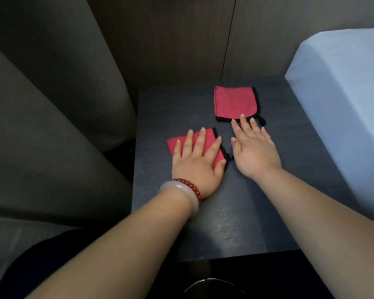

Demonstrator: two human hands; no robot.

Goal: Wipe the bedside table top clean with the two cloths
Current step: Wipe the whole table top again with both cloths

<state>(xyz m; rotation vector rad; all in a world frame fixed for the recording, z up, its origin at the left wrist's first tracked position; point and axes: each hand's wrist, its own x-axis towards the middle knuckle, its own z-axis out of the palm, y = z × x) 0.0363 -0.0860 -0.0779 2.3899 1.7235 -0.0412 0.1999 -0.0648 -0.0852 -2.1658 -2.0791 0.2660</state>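
Head view: left hand (197, 162), flat and spread, hides much of the cloth farther from the bed (210, 134); right hand (255, 149), flat and empty, fingertips (242, 116) on the nearer cloth (234, 102).

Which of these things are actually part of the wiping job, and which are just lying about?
In the job: near red black-edged cloth under the left hand; far red black-edged cloth touched by the right hand; dark blue table top.
Just there: pale blue bed; grey curtain; white bangle; red bead bracelet.
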